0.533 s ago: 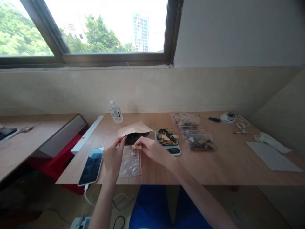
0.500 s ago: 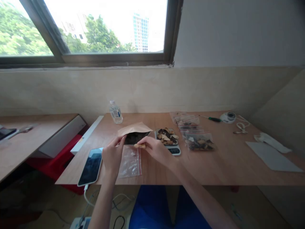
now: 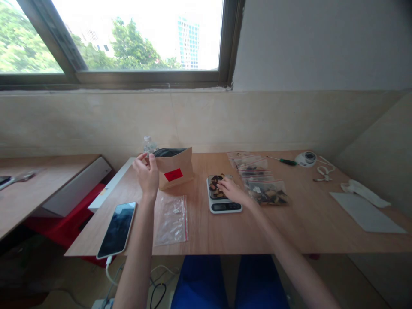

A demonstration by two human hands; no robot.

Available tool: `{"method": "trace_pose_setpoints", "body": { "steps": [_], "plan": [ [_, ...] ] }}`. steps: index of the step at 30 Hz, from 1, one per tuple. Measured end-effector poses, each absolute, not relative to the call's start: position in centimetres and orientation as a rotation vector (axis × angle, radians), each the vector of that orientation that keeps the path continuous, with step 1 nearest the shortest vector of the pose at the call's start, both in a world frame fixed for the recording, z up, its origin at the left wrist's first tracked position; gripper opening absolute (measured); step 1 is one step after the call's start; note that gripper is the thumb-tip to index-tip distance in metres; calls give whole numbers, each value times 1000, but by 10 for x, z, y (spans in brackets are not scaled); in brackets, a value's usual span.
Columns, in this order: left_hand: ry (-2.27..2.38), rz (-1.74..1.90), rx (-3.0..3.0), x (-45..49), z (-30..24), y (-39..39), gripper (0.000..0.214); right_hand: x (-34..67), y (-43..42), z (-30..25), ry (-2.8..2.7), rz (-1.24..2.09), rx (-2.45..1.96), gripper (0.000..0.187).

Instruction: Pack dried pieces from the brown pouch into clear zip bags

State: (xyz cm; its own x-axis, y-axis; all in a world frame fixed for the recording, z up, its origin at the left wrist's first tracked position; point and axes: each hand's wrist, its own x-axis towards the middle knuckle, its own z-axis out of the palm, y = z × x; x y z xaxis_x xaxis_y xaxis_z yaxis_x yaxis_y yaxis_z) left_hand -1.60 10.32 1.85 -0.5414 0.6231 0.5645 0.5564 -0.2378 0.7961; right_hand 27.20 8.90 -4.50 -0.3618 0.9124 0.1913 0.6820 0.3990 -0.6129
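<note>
Holding the paper bag (image 3: 175,171) upright on the tabletop (image 3: 289,223), my left hand (image 3: 146,174) has its grip pinched on the bag's rim. My right hand (image 3: 230,189) lies on the pieces (image 3: 214,186) on the scale (image 3: 225,207); I cannot tell what its grip holds.

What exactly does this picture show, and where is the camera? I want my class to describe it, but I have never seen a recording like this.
There is no machine here. The camera sits on a person's head and looks forward and down, so both arms reach in from below. The left hand is at the rim of an upright brown paper bag with a red label; whether it grips the rim is unclear. The right hand rests on dark and pale pieces heaped on a small scale. On the wooden table also lie an empty clear bag, a phone and a row of filled bags.
</note>
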Motion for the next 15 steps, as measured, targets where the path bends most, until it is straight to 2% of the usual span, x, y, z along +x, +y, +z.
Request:
{"method": "trace_pose_setpoints", "body": {
  "steps": [7,9,12,15],
  "plan": [
    [1964,2090,1559,13,3,70,40,277,91,-56,-2116,557,-1350,27],
    [1982,2134,1515,29,-11,50,30,278,87,-55,-2075,559,-1362,26],
    [1844,1941,1525,56,-40,21,17,280,71,-52,-2016,566,-1370,29],
    [1578,1613,1469,85,-68,3,18,280,47,-52,-2016,644,-1331,29]
  ]
}}
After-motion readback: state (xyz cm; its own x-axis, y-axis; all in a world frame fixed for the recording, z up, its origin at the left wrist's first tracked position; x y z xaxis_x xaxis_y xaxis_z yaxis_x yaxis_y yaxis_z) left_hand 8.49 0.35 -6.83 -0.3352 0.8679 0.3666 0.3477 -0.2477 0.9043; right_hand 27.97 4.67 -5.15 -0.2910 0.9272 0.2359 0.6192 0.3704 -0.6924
